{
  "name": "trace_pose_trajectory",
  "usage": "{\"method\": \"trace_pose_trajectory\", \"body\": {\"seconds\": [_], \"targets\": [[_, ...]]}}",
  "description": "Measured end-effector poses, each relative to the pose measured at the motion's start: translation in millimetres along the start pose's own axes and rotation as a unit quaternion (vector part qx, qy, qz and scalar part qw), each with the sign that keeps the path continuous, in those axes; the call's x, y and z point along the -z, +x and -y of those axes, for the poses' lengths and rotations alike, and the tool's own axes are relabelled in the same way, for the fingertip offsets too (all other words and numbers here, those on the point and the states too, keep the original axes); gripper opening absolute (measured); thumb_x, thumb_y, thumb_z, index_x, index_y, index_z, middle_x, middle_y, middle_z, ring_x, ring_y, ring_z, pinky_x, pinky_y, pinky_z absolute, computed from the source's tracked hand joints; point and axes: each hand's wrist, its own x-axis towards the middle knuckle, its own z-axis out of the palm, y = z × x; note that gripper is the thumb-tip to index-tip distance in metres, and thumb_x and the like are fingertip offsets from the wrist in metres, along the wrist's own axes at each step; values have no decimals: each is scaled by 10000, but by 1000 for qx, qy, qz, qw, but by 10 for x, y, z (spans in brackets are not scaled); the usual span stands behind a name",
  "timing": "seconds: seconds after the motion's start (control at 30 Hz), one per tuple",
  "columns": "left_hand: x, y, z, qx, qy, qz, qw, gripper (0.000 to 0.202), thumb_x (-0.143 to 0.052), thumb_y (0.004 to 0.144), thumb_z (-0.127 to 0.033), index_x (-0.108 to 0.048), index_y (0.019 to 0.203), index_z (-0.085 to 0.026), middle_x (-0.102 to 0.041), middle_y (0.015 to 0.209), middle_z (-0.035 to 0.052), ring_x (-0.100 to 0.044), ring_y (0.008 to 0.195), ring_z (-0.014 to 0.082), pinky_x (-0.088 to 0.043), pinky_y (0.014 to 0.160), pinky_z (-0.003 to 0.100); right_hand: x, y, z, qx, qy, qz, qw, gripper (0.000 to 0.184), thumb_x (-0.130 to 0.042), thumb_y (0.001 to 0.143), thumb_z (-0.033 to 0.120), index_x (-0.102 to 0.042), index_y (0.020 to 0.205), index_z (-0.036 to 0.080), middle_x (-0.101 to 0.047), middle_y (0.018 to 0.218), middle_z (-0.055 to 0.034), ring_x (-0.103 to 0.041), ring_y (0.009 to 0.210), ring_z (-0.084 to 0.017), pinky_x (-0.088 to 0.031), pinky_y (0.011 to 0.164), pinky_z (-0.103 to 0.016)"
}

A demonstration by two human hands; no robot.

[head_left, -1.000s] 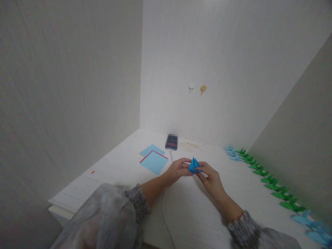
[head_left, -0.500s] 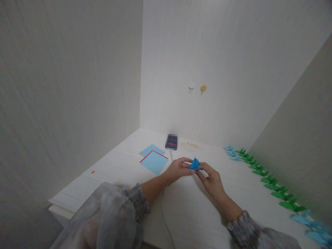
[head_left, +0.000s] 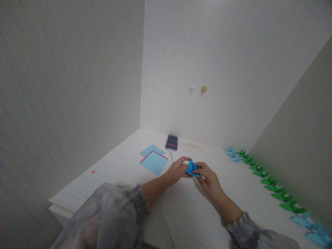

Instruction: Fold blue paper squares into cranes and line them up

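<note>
Blue origami piece [head_left: 192, 168] centre-frame: left hand [head_left: 177, 170] & right hand [head_left: 209, 180], both grips pinching it; best keep edges aligned, crease firmly.

Both hands, left hand [head_left: 177, 170] and right hand [head_left: 209, 179], pinch a folded blue paper [head_left: 192, 168] above the white table [head_left: 116, 173]; its exact shape is blurred.

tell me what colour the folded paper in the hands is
Blue: the folded paper, clearest in the head view.
</note>
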Motion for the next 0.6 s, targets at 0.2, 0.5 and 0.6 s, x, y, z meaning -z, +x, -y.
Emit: {"method": "trace_pose_trajectory", "body": {"seconds": [0.2,0.5,0.6], "targets": [[38,18,89,-21,76,57,995,513,-633,566,-206,-419,1030,-159,-557,703,2,-489,583,75,-379,555,196,-33,-16,-30,14,16,65,998,315,-420,640,-7,-575,808,210,-468,992,-61,-466,933,-178,-403,782,-346],[66,0,65,-80,215,-8,973,312,-492,681,-235,-516,983,-162,-353,468,-64,-278,413,44,-222,419,170,-22,-24,-55,35,-83,45,995,242,-445,635,39,-566,771,198,-448,1028,-77,-438,961,-207,-385,785,-387],[43,-32,14,-100,250,-31,963,296,-447,699,-227,-528,980,-178,-388,478,-54,-307,422,58,-229,427,178,-34,-6,-17,43,-155,43,986,222,-496,646,105,-558,842,191,-447,1040,-103,-427,955,-233,-385,763,-406]]}}
